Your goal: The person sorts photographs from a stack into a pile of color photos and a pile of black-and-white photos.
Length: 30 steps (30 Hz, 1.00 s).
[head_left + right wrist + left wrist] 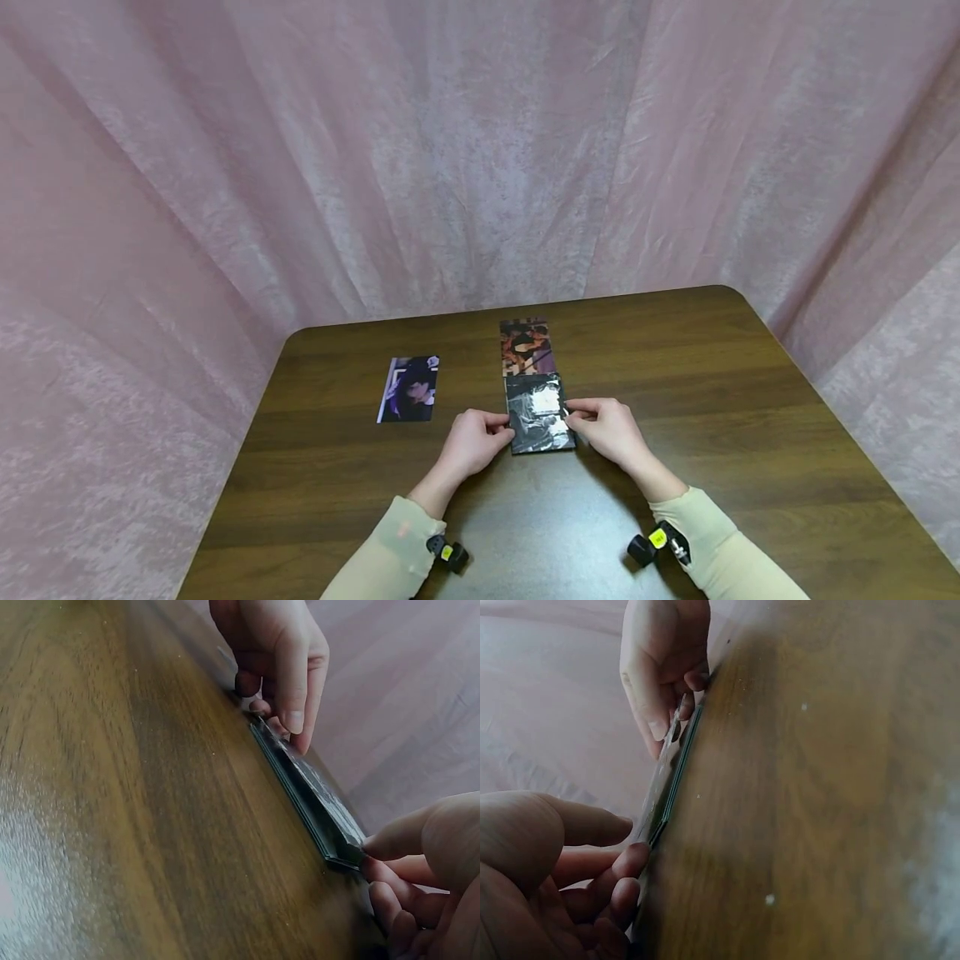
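Observation:
A small stack of dark photo cards [538, 414] lies flat on the brown wooden table [735, 400], its glossy top card black and white. My left hand [504, 423] pinches the stack's left edge with thumb and curled fingers. My right hand [576, 412] pinches the right edge the same way. The left wrist view shows the stack [671, 780] edge-on between my left hand [626, 851] and my right hand [676, 701]. In the right wrist view, my right hand [367, 855] grips the near corner of the stack [307, 795] and my left hand [279, 720] the far end.
A reddish photo card [527, 347] lies flat just beyond the stack, touching its far edge. A purple-toned photo card [408, 389] lies apart to the left. Pink fabric [480, 150] hangs round the table's far and side edges.

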{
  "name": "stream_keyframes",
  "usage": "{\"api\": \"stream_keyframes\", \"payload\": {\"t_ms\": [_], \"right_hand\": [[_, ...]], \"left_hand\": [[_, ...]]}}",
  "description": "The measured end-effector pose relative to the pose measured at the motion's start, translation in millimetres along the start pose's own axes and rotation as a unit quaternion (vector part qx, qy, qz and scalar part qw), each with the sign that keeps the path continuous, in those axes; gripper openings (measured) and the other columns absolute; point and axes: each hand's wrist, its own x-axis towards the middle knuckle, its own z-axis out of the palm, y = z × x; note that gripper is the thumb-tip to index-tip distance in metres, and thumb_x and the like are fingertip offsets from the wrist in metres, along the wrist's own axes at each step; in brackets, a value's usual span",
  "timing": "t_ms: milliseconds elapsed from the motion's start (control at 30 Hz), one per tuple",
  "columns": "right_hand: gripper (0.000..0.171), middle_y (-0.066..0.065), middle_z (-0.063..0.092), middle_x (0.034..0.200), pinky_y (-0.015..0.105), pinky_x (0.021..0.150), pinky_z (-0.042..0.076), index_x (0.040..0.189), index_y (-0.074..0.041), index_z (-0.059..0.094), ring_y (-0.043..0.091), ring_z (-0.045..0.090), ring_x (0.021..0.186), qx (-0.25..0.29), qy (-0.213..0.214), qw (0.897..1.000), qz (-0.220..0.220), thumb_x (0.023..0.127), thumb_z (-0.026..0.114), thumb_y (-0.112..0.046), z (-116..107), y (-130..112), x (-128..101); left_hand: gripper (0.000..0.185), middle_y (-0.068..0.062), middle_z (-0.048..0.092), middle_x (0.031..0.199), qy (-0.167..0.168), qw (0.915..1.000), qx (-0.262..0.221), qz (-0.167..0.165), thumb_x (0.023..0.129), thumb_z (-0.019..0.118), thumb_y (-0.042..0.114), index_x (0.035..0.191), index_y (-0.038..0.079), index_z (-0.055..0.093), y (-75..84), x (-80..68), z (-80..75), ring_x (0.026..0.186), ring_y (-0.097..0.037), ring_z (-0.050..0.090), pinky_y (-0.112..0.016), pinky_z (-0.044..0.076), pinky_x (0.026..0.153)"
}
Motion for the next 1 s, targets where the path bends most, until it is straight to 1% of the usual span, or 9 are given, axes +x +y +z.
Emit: {"api": "stream_keyframes", "payload": {"t_ms": [200,433,633,1000], "right_hand": [[0.029,-0.005,0.078,0.088,0.033,0.075,0.053,0.119,-0.005,0.082,0.009,0.068,0.08,-0.01,-0.004,1.0,-0.002,0.091,0.075,-0.013,1.8,2.4,1.5],[0.028,-0.005,0.078,0.088,0.036,0.078,0.053,0.118,-0.006,0.083,0.011,0.069,0.081,-0.017,-0.001,1.0,-0.001,0.091,0.075,-0.013,3.8,2.7,2.5],[0.029,-0.005,0.078,0.089,0.036,0.077,0.053,0.119,-0.007,0.083,0.01,0.069,0.081,-0.018,-0.002,1.0,0.002,0.092,0.075,-0.014,4.3,2.9,2.6],[0.03,-0.005,0.078,0.089,0.034,0.077,0.053,0.119,-0.007,0.083,0.009,0.069,0.081,-0.019,-0.005,1.0,0.009,0.092,0.075,-0.014,4.3,2.9,1.7]], "left_hand": [[0.028,0.008,0.076,0.086,-0.003,0.9999,0.012,-0.01,0.096,0.079,0.02,0.12,0.005,0.083,0.8,1.3,1.3,0.074,-0.006,0.061,-0.03,0.052,0.071],[0.028,0.008,0.076,0.086,0.001,0.9998,0.014,-0.012,0.096,0.079,0.02,0.119,0.005,0.083,1.6,1.3,1.4,0.075,-0.007,0.061,-0.032,0.052,0.072],[0.028,0.007,0.076,0.088,-0.001,0.9997,0.01,-0.02,0.096,0.079,0.02,0.12,0.005,0.083,1.7,0.7,1.2,0.076,-0.009,0.061,-0.034,0.052,0.073],[0.028,0.007,0.075,0.086,0.004,0.9998,0.016,-0.015,0.096,0.079,0.019,0.12,0.005,0.082,1.2,0.7,2.3,0.075,-0.008,0.061,-0.033,0.052,0.072]]}}
